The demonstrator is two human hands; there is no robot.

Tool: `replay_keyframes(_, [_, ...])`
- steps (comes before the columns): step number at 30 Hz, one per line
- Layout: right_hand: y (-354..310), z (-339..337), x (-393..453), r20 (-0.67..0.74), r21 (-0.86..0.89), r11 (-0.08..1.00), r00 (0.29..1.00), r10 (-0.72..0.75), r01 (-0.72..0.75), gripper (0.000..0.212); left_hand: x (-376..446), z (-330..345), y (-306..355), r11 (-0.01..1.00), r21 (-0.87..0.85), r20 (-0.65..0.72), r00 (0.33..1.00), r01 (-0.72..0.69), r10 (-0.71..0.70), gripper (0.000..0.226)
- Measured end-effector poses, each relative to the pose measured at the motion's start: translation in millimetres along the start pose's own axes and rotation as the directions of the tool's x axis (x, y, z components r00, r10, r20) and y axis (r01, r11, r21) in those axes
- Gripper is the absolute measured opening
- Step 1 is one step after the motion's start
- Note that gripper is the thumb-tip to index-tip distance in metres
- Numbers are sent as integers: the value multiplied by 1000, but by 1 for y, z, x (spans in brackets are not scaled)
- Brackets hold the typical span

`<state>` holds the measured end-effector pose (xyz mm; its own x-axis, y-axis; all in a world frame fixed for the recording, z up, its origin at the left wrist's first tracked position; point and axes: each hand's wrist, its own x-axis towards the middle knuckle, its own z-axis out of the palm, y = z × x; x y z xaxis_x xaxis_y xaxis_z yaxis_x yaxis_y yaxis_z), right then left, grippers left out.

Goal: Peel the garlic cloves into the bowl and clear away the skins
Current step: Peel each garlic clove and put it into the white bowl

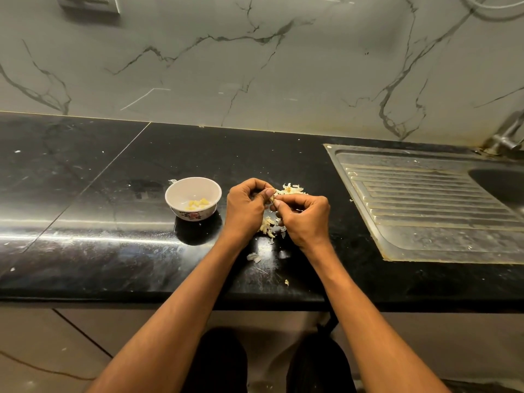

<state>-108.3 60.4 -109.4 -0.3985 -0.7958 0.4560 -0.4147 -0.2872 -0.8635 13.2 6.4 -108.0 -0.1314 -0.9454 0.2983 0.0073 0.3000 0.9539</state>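
While peeling is plainly under way, the task stands, by my judgement, somewhere in its middle and the clearing-up has not been started. Taking the setting first, from largest to smallest: a pale marble-veined wall [255, 61] backs a glossy black countertop [93, 194], which is scuffed and flecked with pale specks; a steel sink drainboard [425, 202] is set into it at the right, with a tap [507, 134] at the far right corner. A small white bowl [193, 198] with a flower pattern stands on the counter just left of the hands and holds a few yellowish peeled cloves [197, 204] at its bottom. Loose garlic skins [268, 226] lie scattered under and behind the hands, with stray flakes nearer the counter's front edge. Both hands work close together above that litter: the left hand [246, 207] has its fingers curled in round a garlic clove [272, 197], and the right hand [304, 217] pinches at the same clove with thumb and fingertips. So little of the clove shows between the fingers that how much skin remains on it cannot be told. Left to do, as far as can be judged: finish this clove, drop it in the bowl, deal with any unpeeled ones, and gather the skins.
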Motion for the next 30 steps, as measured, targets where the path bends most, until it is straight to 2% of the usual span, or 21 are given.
replay_keyframes(10, [2, 4, -1, -53, -112, 991, 995, -82, 76, 14, 0, 3, -2, 989, 140, -60, 996, -51, 60, 32])
replay_keyframes(17, [2, 3, 0, -72, -154, 984, 992, -100, 88, 14, -3, 5, -2, 971, 214, -46, 992, -103, 115, 23])
replay_keyframes(23, [1, 2, 2, -71, -116, 993, 997, -37, 29, 12, -1, 5, 0, 996, 92, -24, 1000, -14, 16, 23])
replay_keyframes(30, [-2, 3, 4, -86, -85, 996, 996, -12, 5, 11, 0, 5, -1, 1000, 8, 17, 1000, 16, -16, 17])
